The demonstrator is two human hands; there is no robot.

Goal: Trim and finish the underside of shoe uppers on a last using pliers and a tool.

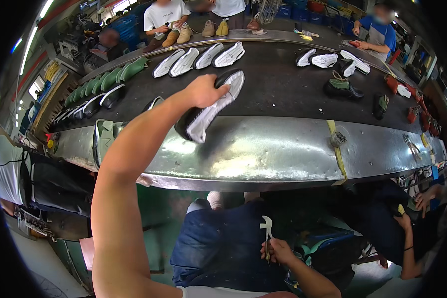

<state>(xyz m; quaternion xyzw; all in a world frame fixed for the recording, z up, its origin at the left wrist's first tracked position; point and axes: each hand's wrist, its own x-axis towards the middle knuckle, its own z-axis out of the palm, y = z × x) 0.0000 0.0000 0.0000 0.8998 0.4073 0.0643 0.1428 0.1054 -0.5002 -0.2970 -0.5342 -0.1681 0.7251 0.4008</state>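
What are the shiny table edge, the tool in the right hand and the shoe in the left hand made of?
Table edge: probably sheet metal, dented, with bright glare. Tool: likely bare metal, its head silvery. Shoe: dark side perhaps leather, too shadowed to confirm; matte white underside, maybe fabric or board.

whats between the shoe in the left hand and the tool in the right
In the head view, the metal bench edge and blue trousers lie between the shoe and tool.

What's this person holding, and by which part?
Left hand: a shoe, around one side, thumb on the white underside. Right hand: a tool, by its handle.
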